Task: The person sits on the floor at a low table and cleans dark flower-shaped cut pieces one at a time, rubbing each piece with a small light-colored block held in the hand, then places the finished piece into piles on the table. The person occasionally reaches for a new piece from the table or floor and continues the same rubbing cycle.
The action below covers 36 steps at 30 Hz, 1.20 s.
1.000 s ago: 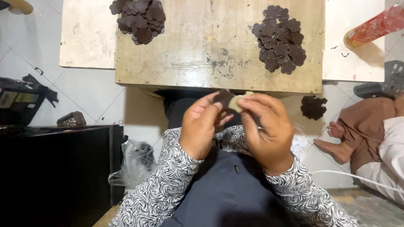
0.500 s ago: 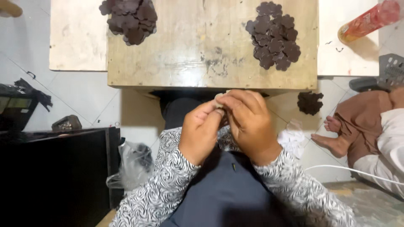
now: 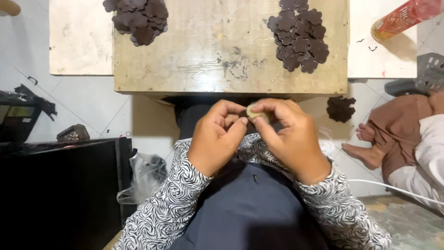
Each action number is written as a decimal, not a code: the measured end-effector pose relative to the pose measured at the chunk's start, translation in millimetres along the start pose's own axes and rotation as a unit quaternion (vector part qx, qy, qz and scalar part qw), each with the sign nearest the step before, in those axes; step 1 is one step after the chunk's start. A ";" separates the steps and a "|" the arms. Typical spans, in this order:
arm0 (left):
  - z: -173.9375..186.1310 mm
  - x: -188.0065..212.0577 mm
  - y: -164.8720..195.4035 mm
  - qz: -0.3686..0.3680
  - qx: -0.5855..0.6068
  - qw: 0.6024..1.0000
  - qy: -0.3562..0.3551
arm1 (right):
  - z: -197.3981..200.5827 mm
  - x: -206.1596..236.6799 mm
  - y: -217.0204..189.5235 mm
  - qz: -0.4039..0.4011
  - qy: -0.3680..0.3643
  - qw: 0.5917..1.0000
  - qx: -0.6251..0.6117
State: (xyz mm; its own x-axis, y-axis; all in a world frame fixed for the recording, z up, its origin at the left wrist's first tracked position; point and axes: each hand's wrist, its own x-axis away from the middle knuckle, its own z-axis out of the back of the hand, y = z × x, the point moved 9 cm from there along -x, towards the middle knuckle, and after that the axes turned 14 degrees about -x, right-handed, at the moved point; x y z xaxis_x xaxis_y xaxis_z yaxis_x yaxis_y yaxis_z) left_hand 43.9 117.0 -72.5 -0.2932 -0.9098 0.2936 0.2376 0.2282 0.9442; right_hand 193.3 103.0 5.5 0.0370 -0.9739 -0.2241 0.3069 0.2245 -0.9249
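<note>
Left hand: the left hand (image 3: 216, 139) is curled in close over the lap, fingers bent and thumb pressed forward, pinching the near edge of a small dark brown scalloped leather piece (image 3: 245, 121).
Right hand: the right hand (image 3: 291, 136) meets it from the other side, fingertips (image 3: 267, 119) closed on a small pale yellowish round pad (image 3: 255, 112) that sits on top of the dark piece.
Grip: both hands are closed tight, no gap showing between thumbs and fingers; most of the dark piece is hidden behind the knuckles, so I cannot tell its full shape.
Where the held piece is: in the air just below the near edge of the worn pale wooden low table (image 3: 199, 69), above the dark blue skirt (image 3: 249, 208).
Sleeves: black-and-white zebra-patterned fabric on both arms.
Left pile: a heap of dark brown flower-shaped cut-outs (image 3: 137, 17) at the table's far left corner.
Right pile: a second spread of the same cut-outs (image 3: 300, 37) on the right side of the table, well apart from the hands.
Floor: a few more dark cut-outs (image 3: 341, 108) lie on the white tiles, right of the table.
Others nearby: another person's bare feet (image 3: 365, 143) and brown garment at the right edge.
Also: an orange plastic bottle (image 3: 403, 18) lying on a white board, top right.
</note>
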 end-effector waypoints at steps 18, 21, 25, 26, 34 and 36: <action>-17.9 -5.8 -4.4 -0.090 0.139 0.985 -0.054 | -14.5 10.4 -32.8 0.176 0.017 0.982 0.067; -14.3 -1.4 -8.2 -0.081 0.100 0.991 -0.023 | -25.6 9.6 -32.5 0.208 -0.019 0.974 0.083; -12.8 0.7 -14.6 -0.032 0.094 0.995 -0.030 | -16.4 1.9 -18.1 0.165 0.008 0.980 0.110; -12.2 0.3 -17.0 -0.012 0.115 0.993 -0.032 | -10.6 -1.2 -13.9 0.142 0.021 0.982 0.123; -14.3 -2.5 -8.3 -0.047 0.138 0.988 -0.047 | -11.7 12.8 -34.3 0.171 0.033 0.982 0.074; -13.2 1.0 -5.5 -0.078 0.111 0.990 -0.027 | -21.7 12.8 -30.9 0.163 0.016 0.984 0.066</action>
State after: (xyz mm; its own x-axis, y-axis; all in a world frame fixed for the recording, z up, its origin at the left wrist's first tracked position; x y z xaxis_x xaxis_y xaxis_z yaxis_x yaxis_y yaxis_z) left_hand 54.5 110.3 -79.4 -0.3616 -0.9211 0.1442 -0.0217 0.1630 0.9864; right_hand 163.7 84.4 24.6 0.1255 -0.8488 -0.5137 0.4054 0.5164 -0.7543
